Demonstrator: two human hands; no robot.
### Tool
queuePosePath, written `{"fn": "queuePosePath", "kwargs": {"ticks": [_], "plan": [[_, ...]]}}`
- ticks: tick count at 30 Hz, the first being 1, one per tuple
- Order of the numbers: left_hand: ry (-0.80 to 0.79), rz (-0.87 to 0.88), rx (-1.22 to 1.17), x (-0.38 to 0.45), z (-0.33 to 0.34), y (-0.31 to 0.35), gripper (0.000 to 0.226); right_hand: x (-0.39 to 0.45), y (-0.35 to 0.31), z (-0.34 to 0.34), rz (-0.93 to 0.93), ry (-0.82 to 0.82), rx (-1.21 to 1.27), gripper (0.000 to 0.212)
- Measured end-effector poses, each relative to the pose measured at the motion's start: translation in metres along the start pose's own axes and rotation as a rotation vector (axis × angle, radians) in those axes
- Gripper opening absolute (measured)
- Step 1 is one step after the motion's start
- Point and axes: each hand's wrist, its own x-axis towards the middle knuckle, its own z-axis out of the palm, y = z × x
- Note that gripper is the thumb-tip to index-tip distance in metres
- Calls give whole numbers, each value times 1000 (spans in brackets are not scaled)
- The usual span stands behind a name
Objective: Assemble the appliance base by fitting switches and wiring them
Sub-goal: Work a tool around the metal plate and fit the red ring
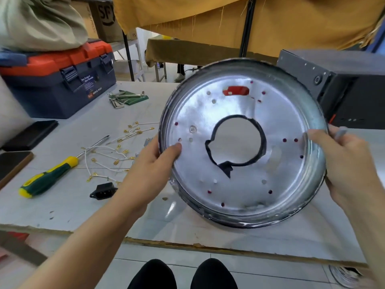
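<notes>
Both hands hold a round metal base [239, 184] tilted up above the table [145, 226], its shiny inner face turned toward the camera. The left hand [154, 170] grips the base's left rim, thumb curled over onto the inner face beside a small hole. The right hand [341, 163] grips the right rim, thumb hooked over the edge and fingers behind; something small and grey shows at its fingertips, too blurred to name. The base has a large rough-edged opening in its middle, many small holes scattered around it, and a slot near its upper edge where something red [236, 90] shows through.

Left of the base, on the table, lie several short white wires [108, 155] with brass terminals. Further left of the base lies a screwdriver [50, 176] with a green and yellow handle, its tip pointing toward the wires. A black power socket [103, 191] sits on the table just below the wires, near the left forearm. A set of hex keys [123, 99] in a green holder lies up and to the left of the base, and beyond it stands a blue and orange toolbox [60, 80]. A dark metal box [343, 90] stands behind the base on its right.
</notes>
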Motion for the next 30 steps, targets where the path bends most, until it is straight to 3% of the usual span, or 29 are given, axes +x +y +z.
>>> {"fn": "queuePosePath", "kwargs": {"ticks": [5,20,25,30], "plan": [[55,16,-214,4,-2,8,21,2,-4,4,-64,-8,70,20],[76,72,-265,9,-5,14,15,3,-16,3,-193,14,-74,19],[63,94,-238,10,-8,16,22,6,-16,0,-218,13,-116,34],[72,130,-218,9,-8,17,18,5,-21,-1,-203,9,-104,19]]}}
